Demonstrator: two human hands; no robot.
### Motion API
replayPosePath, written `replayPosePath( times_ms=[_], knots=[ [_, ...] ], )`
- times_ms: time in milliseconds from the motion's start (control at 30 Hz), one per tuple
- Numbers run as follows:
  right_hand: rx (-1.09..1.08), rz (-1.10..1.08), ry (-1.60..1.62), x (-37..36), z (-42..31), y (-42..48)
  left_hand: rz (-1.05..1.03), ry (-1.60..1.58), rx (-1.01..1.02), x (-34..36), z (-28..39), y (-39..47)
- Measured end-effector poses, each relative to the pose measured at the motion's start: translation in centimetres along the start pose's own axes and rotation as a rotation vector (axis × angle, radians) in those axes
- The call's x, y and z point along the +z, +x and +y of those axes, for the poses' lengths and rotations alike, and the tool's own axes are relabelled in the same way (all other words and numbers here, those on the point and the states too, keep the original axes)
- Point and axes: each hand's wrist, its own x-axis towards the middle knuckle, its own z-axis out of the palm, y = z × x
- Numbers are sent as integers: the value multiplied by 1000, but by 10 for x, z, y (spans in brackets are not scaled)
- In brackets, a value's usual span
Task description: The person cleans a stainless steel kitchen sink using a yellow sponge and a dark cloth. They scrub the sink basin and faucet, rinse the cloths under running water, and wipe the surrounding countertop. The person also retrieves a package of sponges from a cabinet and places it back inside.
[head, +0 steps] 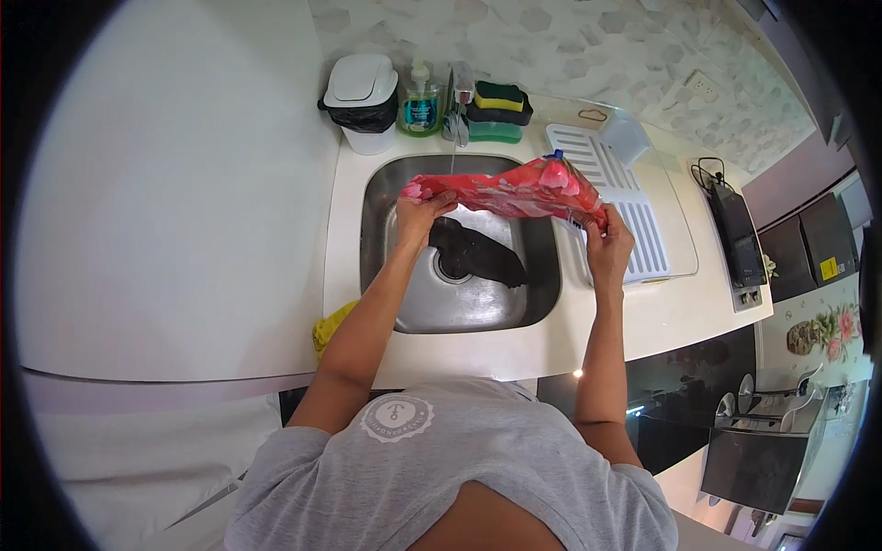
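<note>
Both my hands hold a red flexible plastic pouch (496,193) with pink flowers and a blue cap, stretched sideways over the sink. My left hand (422,215) grips its left end, and my right hand (608,241) pinches the lower right end. The stainless steel sink (462,310) lies beneath. In its basin rests a dark, wet-looking cloth item (482,256), partly covering the drain (451,270). A thin stream, apparently water, drops from the chrome faucet (464,89) behind the pouch.
Behind the sink stand a small lidded white bin (361,86), a green soap pump bottle (420,110) and stacked sponges (497,113). A white dish rack (637,234) is at right, with a black cooktop (739,234) beyond. Yellow cloth (331,327) lies by my left forearm.
</note>
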Motion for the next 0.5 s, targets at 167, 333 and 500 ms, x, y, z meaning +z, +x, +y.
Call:
replayPosePath(
  times_ms=[167, 333, 500],
  knots=[
    [-29, -31, -138, -8, 5, -1, -53, -76, 19, 6, -2, -4],
    [-2, -11, 11, -11, -3, 2, -39, -57, 38, 12, -4, -7],
    [-28, 47, 84, -8, -17, -1, -38, -72, 47, 9, -4, 1]
  ],
)
